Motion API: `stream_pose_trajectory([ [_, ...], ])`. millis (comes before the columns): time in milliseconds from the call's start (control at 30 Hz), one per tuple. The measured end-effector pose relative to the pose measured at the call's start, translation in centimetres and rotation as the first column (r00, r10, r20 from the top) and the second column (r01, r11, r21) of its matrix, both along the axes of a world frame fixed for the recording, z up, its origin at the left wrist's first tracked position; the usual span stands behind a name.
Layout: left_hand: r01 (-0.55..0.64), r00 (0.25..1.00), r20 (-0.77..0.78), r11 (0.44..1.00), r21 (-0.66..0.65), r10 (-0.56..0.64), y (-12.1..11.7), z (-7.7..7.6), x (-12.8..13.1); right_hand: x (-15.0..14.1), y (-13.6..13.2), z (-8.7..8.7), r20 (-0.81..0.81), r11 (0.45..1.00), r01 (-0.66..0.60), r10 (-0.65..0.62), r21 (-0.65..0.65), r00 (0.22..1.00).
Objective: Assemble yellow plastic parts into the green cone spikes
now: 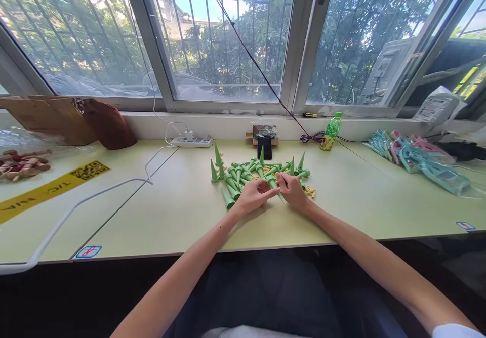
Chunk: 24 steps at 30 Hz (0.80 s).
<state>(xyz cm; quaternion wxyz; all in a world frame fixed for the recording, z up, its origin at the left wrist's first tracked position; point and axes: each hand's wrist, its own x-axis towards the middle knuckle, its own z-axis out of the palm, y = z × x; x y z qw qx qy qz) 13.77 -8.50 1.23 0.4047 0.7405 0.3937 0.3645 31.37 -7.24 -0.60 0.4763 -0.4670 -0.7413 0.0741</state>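
Observation:
My left hand (253,195) is closed around a green plastic cone (271,180) with a flared collar, its thumb lying across the cone. Close beside it, my right hand (291,188) is curled with thumb and fingertips pinched together near the cone's collar. Whatever sits in that pinch is too small and covered to make out. Around both hands lies a pile of similar green cones (232,181), some upright and some on their sides. Small yellow pieces (310,193) are scattered among them and to the right of my right hand.
Behind the pile stand a black phone (265,149) and a small cardboard box (250,136). A green bottle (331,131) is at the back right, with packaged pastel items (425,158) beyond. A power strip (192,141) and white cable (110,186) lie left.

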Motion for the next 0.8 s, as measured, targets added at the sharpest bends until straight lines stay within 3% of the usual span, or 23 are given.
stream_pose_trajectory([
  [100, 0.022, 1.0, -0.008, 1.0, 0.013, -0.022, 0.1, -0.3, 0.0, 0.0, 0.0, 0.0, 0.001, 1.0, -0.012, 0.012, 0.0, 1.0],
  [500, -0.065, 0.996, -0.043, 0.977, 0.204, 0.075, 0.7, -1.3, -0.1, -0.3, 0.1, -0.2, -0.033, 0.997, -0.056, 0.054, -0.05, 0.998],
  [800, -0.106, 0.989, -0.062, 0.927, 0.361, 0.137, 0.5, -1.2, 0.1, -0.3, 0.0, -0.1, -0.078, 0.992, -0.088, 0.081, -0.093, 0.994],
])
